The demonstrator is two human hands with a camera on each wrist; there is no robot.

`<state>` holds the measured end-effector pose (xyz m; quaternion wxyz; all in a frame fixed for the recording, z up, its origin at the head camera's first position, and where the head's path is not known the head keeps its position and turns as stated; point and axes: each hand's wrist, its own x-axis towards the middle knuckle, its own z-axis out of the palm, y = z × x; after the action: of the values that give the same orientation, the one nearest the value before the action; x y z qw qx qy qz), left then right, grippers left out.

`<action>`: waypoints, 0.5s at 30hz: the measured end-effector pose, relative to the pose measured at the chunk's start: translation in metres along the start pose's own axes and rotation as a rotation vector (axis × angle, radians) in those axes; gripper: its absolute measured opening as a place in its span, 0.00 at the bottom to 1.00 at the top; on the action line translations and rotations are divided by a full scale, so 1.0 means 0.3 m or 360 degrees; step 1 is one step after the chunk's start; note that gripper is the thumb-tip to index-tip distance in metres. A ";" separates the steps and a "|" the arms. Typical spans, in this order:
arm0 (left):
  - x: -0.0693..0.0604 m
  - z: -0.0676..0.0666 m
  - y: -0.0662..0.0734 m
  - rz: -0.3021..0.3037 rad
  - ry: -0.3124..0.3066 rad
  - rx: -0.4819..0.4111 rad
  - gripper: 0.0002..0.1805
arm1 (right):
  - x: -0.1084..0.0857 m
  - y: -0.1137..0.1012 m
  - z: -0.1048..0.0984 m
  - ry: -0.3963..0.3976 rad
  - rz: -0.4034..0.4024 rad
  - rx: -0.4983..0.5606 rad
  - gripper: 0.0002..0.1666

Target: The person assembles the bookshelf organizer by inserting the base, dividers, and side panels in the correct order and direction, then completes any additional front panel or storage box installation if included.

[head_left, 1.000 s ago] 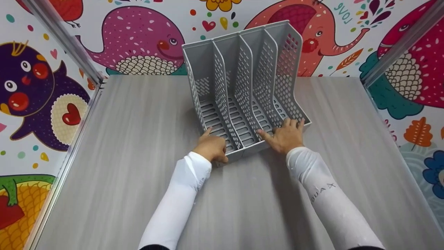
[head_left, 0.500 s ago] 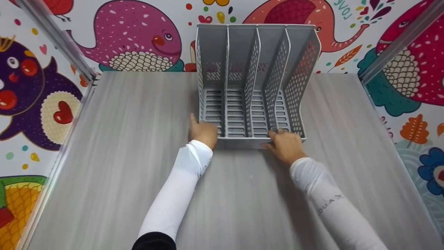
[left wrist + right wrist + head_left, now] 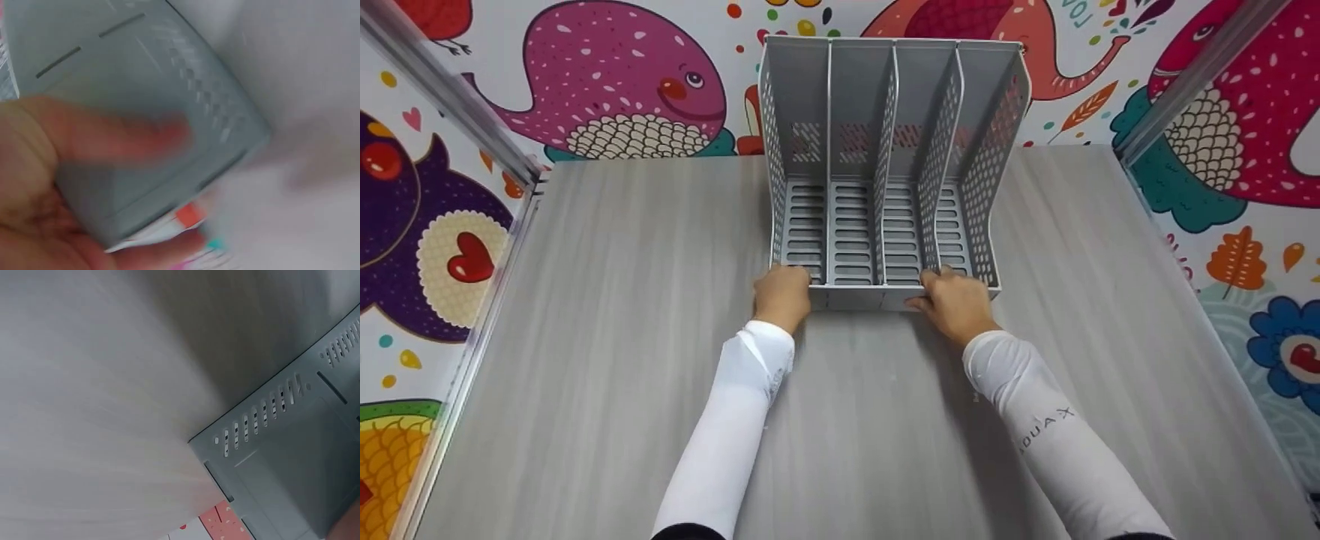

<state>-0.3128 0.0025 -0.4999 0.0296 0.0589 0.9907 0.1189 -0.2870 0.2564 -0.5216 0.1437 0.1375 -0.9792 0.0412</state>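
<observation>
A grey plastic desk file organizer (image 3: 855,298) with several upright compartments stands upright against the back wall in the head view, its low front towards me. My left hand (image 3: 784,298) grips its front left corner. In the left wrist view, somewhat blurred, the left thumb (image 3: 124,135) lies across the outer front face while the fingers go round the edge. Near the front right, my right hand (image 3: 960,306) grips the front rim, fingers over the top and thumb outside. Only a bit of that hand (image 3: 347,523) shows in the right wrist view, beside the organizer's slotted front panel (image 3: 287,455).
The wood-grain table (image 3: 645,247) spreads around the organizer. Walls with cartoon animal prints (image 3: 622,82) stand behind and at both sides, with metal posts (image 3: 450,90) at the corners.
The organizer has turned from slanted to square with the back wall. My left hand has shifted to its front left corner and gripped it; the right hand now grips the front rim.
</observation>
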 end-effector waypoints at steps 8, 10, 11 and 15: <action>0.008 0.042 -0.048 0.0405 0.0268 -0.0460 0.11 | 0.053 0.031 0.004 -0.0013 0.0066 -0.0002 0.25; 0.015 0.042 -0.057 0.0412 0.0280 -0.0462 0.12 | 0.069 0.030 0.008 -0.0049 0.0070 0.0012 0.25; 0.020 0.040 -0.062 0.0403 0.0280 -0.0451 0.12 | 0.079 0.029 0.010 -0.0069 0.0072 0.0018 0.25; 0.048 0.025 -0.081 0.0353 0.0277 -0.0370 0.13 | 0.129 0.020 0.012 -0.0138 0.0093 0.0031 0.24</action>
<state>-0.3294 -0.0173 -0.5136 -0.0628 0.1536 0.9565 0.2398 -0.3254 0.2518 -0.5141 0.0985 0.1119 -0.9876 0.0490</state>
